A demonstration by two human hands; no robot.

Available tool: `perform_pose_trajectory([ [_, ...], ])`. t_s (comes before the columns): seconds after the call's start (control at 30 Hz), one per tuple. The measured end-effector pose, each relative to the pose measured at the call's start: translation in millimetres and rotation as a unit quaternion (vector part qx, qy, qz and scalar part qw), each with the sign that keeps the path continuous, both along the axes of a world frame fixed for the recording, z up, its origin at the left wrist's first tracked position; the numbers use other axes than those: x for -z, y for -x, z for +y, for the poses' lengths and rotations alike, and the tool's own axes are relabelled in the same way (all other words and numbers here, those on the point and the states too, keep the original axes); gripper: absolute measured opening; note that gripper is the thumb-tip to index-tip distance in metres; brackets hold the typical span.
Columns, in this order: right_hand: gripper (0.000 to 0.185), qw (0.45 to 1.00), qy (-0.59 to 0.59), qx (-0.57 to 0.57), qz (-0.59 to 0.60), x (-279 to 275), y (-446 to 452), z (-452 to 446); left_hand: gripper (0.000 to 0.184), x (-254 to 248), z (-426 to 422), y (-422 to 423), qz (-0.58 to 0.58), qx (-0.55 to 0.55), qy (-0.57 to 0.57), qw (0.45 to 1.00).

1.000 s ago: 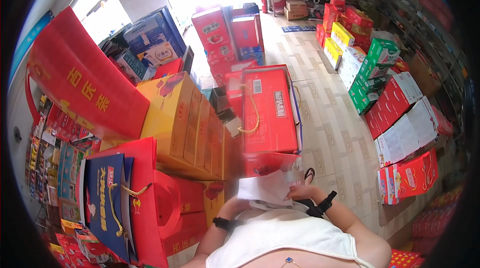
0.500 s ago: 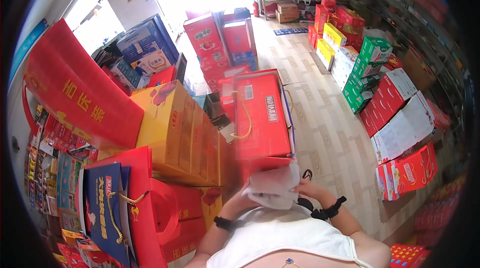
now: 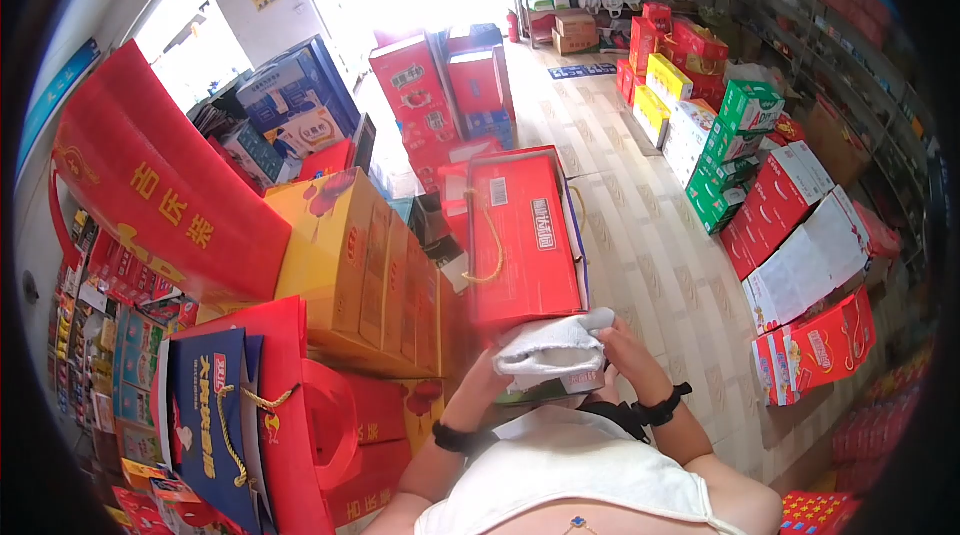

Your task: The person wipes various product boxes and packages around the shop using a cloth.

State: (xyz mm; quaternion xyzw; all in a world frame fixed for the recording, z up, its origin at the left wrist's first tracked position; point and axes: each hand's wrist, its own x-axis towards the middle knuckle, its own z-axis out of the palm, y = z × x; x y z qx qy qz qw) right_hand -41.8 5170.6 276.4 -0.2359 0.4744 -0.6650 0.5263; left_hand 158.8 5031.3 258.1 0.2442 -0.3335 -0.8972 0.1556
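Note:
A folded white cloth [image 3: 550,347] is stretched between my two hands, in front of my body. My left hand [image 3: 492,367] grips its left end, with the fingers partly hidden behind the fabric. At the right end, my right hand [image 3: 622,343] is closed on the cloth's edge. Just beyond the cloth stands a red gift box [image 3: 520,280] with a gold rope handle. Below the cloth, part of another box [image 3: 555,385] with green and white sides shows.
Yellow cartons [image 3: 350,245] and a tall red gift bag [image 3: 170,175] stand on the left, near a navy bag [image 3: 208,415]. Green boxes [image 3: 738,145] and red cartons [image 3: 775,205] line the right side. A tiled floor aisle [image 3: 640,225] runs between the stacks.
Both hands have lifted the cloth slightly and spread it wider, so it now lies as a flatter fold. My right hand moved up and right. More of the box beneath shows.

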Motion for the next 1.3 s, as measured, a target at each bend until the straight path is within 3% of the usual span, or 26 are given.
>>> perform_pose_trajectory([
  [0.07,0.029,0.999,-0.039,0.031,0.006,2,-4,-2,0.036,10,-3,0,0.022,0.014,-0.027,0.999],
  [0.13,0.025,0.995,-0.08,0.062,0.011,17,-1,-1,0.03,62,-17,1,0.001,0.029,-0.059,0.998],
  [0.23,0.019,0.99,-0.134,-0.038,0.037,79,19,0,0.025,86,-17,6,-0.059,0.019,-0.061,0.996],
  [0.3,0.015,0.963,-0.258,-0.06,0.053,111,21,-1,0.028,94,-19,9,-0.198,0.066,-0.042,0.977],
  [0.4,0.018,0.967,-0.252,-0.015,-0.024,182,23,0,0.032,103,-14,17,-0.167,0.061,-0.069,0.982],
  [0.53,0.025,0.976,-0.21,0.028,-0.044,155,11,3,0.032,127,-20,21,-0.112,0.12,-0.031,0.986],
  [0.6,0.033,0.975,-0.149,0.087,-0.138,100,7,3,0.033,107,-13,26,-0.143,0.087,0.235,0.957],
  [0.7,0.037,0.986,-0.092,0.068,-0.119,73,15,-1,0.034,67,-7,32,-0.076,0.063,0.32,0.942],
  [0.83,0.036,0.996,-0.038,0.073,-0.013,9,17,-9,0.035,-14,9,33,-0.094,0.023,0.363,0.927],
  [0.93,0.039,0.992,-0.001,0.126,0.018,-11,14,-16,0.036,-41,7,31,-0.132,0.102,0.37,0.914],
  [1.0,0.041,0.997,0.062,0.032,-0.042,10,28,-25,0.036,-36,6,39,-0.039,0.082,0.374,0.923],
  [1.1,0.037,0.997,0.008,0.048,-0.061,29,32,-47,0.036,-26,5,47,-0.049,0.115,0.429,0.894],
  [1.13,0.032,0.999,-0.025,0.023,0.036,34,37,-50,0.036,-18,4,49,-0.067,0.132,0.411,0.9],
  [1.17,0.032,0.999,-0.025,0.02,0.036,54,41,-52,0.036,-10,3,50,-0.068,0.129,0.411,0.9],
  [1.23,0.031,0.997,-0.034,0.019,-0.069,121,46,-52,0.035,5,1,53,-0.101,0.161,0.491,0.85],
  [1.3,0.031,0.992,-0.041,-0.005,-0.118,202,59,-56,0.036,57,-5,55,-0.1,0.154,0.524,0.832],
])
